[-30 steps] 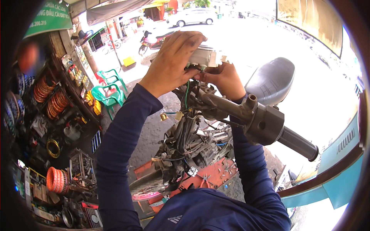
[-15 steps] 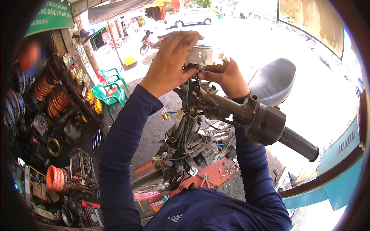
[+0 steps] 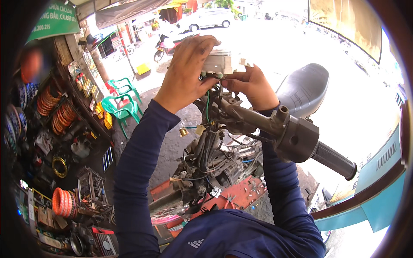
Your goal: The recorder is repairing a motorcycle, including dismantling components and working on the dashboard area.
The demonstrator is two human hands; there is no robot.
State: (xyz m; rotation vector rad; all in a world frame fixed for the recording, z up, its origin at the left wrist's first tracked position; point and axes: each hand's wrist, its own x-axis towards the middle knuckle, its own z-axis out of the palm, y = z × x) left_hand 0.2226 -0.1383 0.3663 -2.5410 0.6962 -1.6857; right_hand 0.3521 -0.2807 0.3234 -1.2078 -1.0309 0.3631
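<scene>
Grey box (image 3: pixel 216 64): far middle of the scene, between the two hands and above the handlebar (image 3: pixel 254 117); small pale fittings (image 3: pixel 220 75) show along its underside
Left hand (image 3: pixel 185 73): grip holding the box from its left, fingers curled over the top, thumb underneath
Right hand (image 3: pixel 254 86): grip narrow, thumb and fingertips close together just below the box's right part; whether they pinch anything, I cannot tell
Green wire (image 3: pixel 208 105): hangs below the left thumb, toward the motorcycle's bare frame
Brass-coloured piece (image 3: pixel 183 132): left of the frame, near a pale connector (image 3: pixel 200 129)
Dark handle (image 3: pixel 335 160): ribbed, at the handlebar's near right end
Seat (image 3: pixel 303 90): dark, to the right of the right hand
Red surface (image 3: pixel 247 195): near, below the engine; pliers (image 3: pixel 231 199) and small metal parts (image 3: pixel 254 185) lie on it
Left side: green chairs (image 3: pixel 118 105) far; orange rings (image 3: pixel 63 202) near
</scene>
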